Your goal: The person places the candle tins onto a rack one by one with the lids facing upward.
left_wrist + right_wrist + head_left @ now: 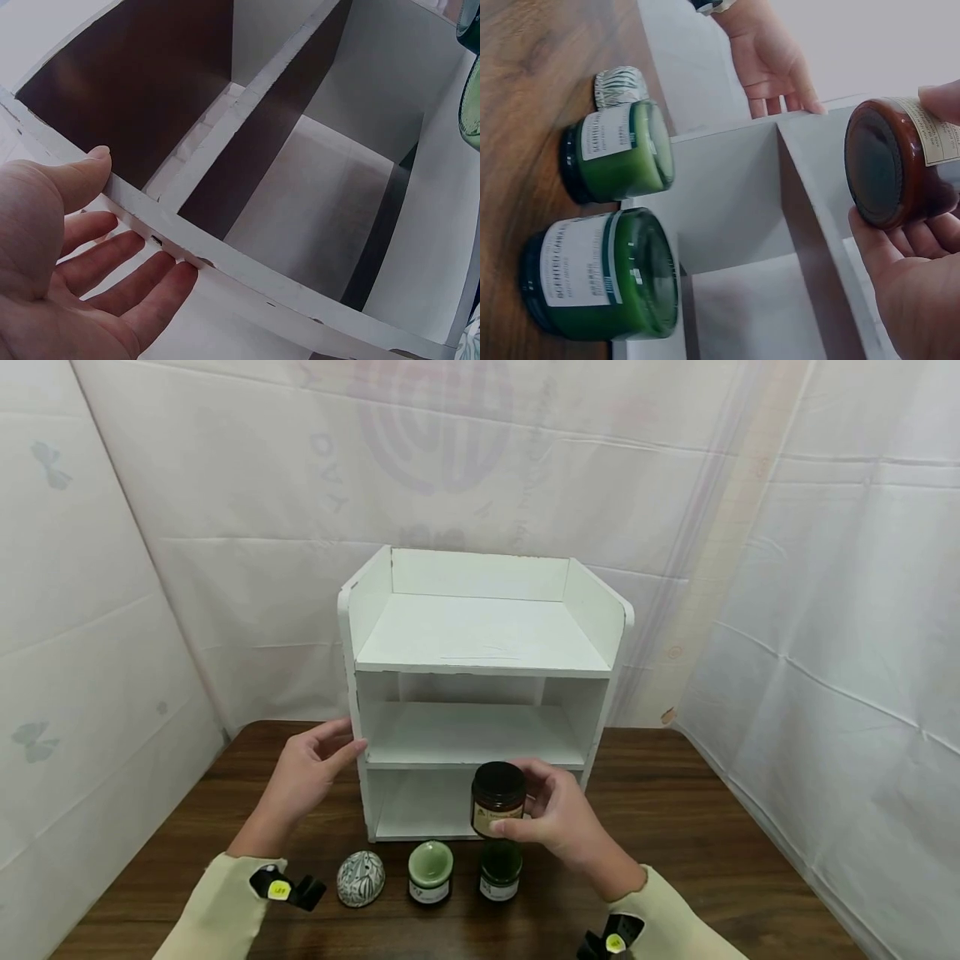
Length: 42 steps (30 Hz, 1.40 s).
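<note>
The right hand (566, 827) holds a brown jar (497, 798) off the table (675, 827), in front of the white shelf (480, 643) — level with the front edge of the middle board and the bottom opening. The fingers curl round the jar's far side and the thumb presses its labelled side, so the jar is gripped, not just touched. In the right wrist view the jar (900, 161) lies against the palm (915, 292), its dark lid facing the shelf's side wall and a fingertip resting on the label.

The left hand (303, 772) is well apart from the jar, at the shelf's left wall. Its fingers are straight and spread — the thumb lies on the front edge of the wall and the other fingers lie flat along the outside. The left wrist view shows the same: the thumb (79, 176) on the chipped edge, the fingers (112, 262) fanned against the outer face, gripping nothing.

Directly below the held jar, on the table, stands a dark green jar (500, 870). Just beside it to the left is a pale green jar (431, 871), and further left a patterned egg (361, 878). All three stand in a row in front of the shelf, near but not touching one another. The shelf's boards carry nothing that shows.
</note>
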Available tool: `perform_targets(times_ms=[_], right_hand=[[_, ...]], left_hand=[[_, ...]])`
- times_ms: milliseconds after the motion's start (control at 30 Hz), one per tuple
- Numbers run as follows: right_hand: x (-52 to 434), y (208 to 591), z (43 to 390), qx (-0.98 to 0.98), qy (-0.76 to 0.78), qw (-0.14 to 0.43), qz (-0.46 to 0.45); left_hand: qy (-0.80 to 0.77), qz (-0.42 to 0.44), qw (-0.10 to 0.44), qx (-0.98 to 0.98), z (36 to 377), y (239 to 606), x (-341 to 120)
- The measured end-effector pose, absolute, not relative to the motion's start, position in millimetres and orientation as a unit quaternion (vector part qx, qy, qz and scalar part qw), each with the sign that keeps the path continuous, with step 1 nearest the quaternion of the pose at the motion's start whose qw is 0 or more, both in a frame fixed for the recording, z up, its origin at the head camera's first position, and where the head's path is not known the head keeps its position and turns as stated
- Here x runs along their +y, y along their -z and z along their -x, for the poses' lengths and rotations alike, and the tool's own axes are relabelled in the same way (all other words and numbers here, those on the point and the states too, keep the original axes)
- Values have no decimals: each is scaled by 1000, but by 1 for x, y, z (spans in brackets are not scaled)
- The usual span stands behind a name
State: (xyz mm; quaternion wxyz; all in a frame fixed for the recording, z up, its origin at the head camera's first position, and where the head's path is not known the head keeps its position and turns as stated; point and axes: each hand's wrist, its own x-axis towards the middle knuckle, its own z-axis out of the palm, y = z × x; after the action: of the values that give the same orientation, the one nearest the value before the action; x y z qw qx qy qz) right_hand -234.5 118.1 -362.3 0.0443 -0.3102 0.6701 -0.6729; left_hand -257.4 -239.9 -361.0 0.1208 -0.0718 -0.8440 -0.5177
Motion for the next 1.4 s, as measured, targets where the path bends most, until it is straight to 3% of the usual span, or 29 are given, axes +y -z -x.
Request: perform_targets(times_ms=[1400], right_hand=[[119, 328, 236, 665, 660, 89, 338]], left_hand=[[524, 79, 123, -839, 254, 358, -239]])
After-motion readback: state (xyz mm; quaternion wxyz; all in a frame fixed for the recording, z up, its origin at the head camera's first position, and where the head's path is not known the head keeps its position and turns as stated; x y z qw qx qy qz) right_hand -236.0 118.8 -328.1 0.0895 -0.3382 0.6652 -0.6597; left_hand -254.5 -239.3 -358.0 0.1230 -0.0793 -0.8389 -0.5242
